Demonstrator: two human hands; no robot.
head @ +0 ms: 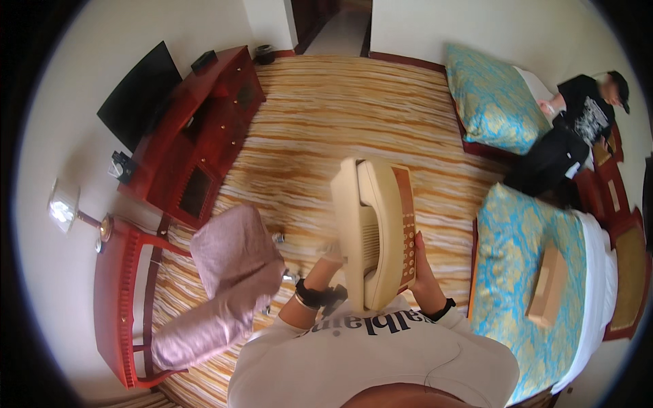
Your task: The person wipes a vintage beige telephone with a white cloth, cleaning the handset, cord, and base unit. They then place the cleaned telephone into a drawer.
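Note:
A beige corded-style desk telephone (pixel 352 239) is held up before my chest, its handset (pixel 385 229) resting along the body and its keypad strip facing right. My right hand (pixel 424 273) grips the keypad side, thumb along the edge and the other fingers hidden underneath. At the telephone's left side is my left hand (pixel 331 253), blurred and partly covered by the phone, so its grip cannot be made out. A black band (pixel 319 296) circles my left wrist.
On the left stand a red wooden TV cabinet (pixel 204 132), a pink-covered chair (pixel 234 255) and a red desk (pixel 115 306) with a lamp (pixel 65 206). A cardboard box (pixel 547 288) lies on the near bed (pixel 510 255). A person (pixel 581 112) is between the beds.

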